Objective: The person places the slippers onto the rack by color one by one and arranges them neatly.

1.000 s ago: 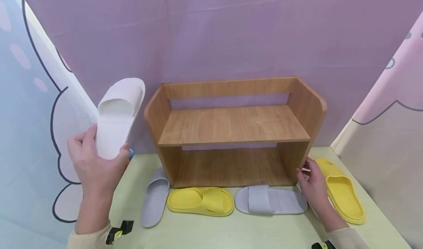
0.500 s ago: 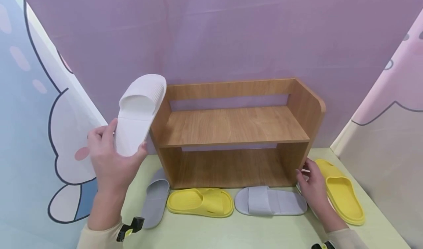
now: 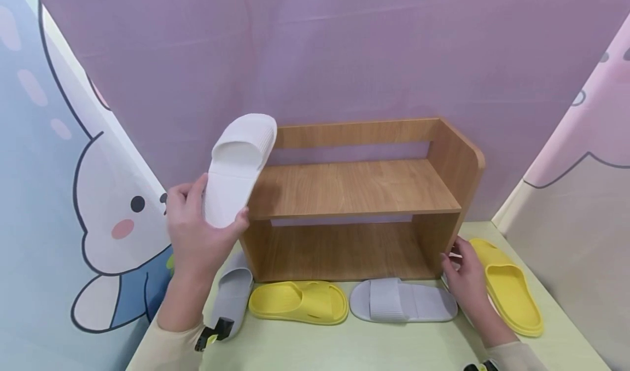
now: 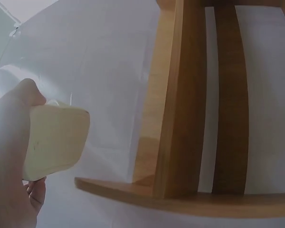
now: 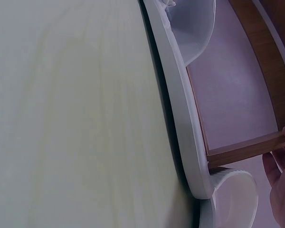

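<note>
My left hand (image 3: 199,239) grips a white slipper (image 3: 231,179) by its heel end, thumb on one edge and fingers on the other. Toe up, the slipper overlaps the left side of a wooden two-tier shoe rack (image 3: 354,187); in the left wrist view its pale sole (image 4: 59,137) shows beside the rack. At the rack's lower right, my right hand (image 3: 467,278) holds the side panel's front edge between thumb and fingers. A pale slipper (image 5: 235,199) lies by this hand, mostly hidden under it in the head view.
Along the rack's front lie a yellow slipper (image 3: 297,302) and a grey slipper (image 3: 403,301). Another grey slipper (image 3: 233,291) lies at the left, partly behind my forearm. A second yellow slipper (image 3: 509,289) is at the right. A purple backdrop (image 3: 344,48) hangs behind.
My left hand has carried the white slipper rightward, from beside the rack to in front of its left side. The right hand stays at the rack's side panel.
</note>
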